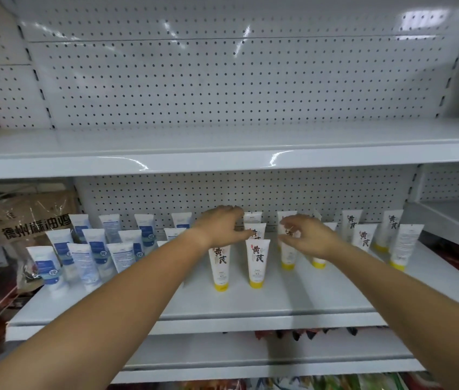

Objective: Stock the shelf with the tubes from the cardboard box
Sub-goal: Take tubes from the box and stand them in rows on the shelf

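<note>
both your left hand (220, 228) and right hand (308, 236) reach among the tubes (256, 260), fingers (232, 211) curled — grip unclear; square each upright, label forward.

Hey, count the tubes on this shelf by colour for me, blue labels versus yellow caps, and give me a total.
Blue-label tubes: 12 visible
Yellow-capped tubes: 11 visible
Total: 23 visible; the left hand and right hand may hide more.
</note>
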A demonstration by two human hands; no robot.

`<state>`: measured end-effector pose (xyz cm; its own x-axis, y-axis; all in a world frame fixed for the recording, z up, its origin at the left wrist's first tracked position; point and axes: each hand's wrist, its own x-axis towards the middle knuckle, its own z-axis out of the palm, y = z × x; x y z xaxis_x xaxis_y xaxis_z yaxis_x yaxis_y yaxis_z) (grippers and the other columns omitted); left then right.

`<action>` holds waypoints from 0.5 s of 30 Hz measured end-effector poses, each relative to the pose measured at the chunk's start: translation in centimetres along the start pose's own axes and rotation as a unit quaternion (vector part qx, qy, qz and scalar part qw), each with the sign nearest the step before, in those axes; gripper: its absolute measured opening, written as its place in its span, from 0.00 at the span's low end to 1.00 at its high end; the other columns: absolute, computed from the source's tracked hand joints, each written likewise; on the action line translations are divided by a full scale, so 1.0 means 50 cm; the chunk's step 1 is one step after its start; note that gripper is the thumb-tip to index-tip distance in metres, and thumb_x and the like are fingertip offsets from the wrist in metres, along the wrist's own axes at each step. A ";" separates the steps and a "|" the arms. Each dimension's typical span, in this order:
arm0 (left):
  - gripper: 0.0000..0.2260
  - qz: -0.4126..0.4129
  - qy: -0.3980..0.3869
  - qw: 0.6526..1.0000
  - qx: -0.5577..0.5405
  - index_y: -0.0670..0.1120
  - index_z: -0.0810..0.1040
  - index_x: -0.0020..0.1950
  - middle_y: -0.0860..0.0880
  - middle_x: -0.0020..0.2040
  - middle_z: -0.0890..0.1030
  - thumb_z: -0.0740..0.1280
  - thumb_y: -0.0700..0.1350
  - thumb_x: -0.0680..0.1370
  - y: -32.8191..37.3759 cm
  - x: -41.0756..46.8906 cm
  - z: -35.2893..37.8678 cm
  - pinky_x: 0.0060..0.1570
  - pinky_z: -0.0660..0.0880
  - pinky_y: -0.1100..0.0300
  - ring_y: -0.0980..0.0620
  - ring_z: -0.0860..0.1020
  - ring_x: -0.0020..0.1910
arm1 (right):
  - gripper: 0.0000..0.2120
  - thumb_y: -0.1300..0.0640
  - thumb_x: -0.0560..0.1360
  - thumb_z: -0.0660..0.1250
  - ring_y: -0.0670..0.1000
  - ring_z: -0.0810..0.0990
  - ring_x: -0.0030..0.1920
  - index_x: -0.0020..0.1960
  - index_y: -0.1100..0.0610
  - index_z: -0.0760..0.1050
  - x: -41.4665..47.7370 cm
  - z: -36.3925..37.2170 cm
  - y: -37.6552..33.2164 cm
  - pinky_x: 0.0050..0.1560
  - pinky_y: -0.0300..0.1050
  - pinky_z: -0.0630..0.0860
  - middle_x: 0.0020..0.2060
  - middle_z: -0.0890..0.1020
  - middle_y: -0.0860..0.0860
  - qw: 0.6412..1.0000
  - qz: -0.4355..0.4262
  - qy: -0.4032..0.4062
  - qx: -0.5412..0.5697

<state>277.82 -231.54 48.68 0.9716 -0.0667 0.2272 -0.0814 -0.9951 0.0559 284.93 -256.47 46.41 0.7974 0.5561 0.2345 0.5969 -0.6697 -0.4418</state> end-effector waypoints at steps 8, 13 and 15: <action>0.28 -0.080 0.019 0.996 0.047 0.49 0.77 0.62 0.48 0.57 0.79 0.59 0.69 0.76 -0.075 -0.095 -0.076 0.49 0.73 0.55 0.47 0.77 0.54 | 0.26 0.37 0.75 0.63 0.51 0.78 0.56 0.66 0.52 0.73 0.029 -0.070 -0.091 0.57 0.53 0.77 0.58 0.79 0.50 0.992 -0.077 0.001 -0.098; 0.26 -0.156 0.045 0.984 0.074 0.48 0.75 0.46 0.49 0.45 0.77 0.59 0.71 0.74 -0.164 -0.239 -0.106 0.43 0.73 0.56 0.48 0.76 0.45 | 0.26 0.37 0.75 0.64 0.51 0.77 0.57 0.68 0.51 0.71 0.070 -0.008 -0.209 0.56 0.49 0.76 0.60 0.78 0.49 0.982 -0.158 -0.015 -0.103; 0.28 -0.196 0.053 0.977 0.069 0.48 0.78 0.53 0.49 0.49 0.80 0.58 0.71 0.74 -0.211 -0.314 -0.117 0.45 0.76 0.54 0.46 0.78 0.48 | 0.24 0.39 0.76 0.65 0.51 0.76 0.56 0.66 0.52 0.72 0.086 0.030 -0.264 0.54 0.47 0.75 0.59 0.78 0.50 0.978 -0.188 -0.023 -0.091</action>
<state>262.15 -219.58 50.22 0.8928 0.3223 0.3147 0.3303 -0.9434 0.0291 280.34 -244.50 51.95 0.5153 0.7992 0.3093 0.8569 -0.4870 -0.1691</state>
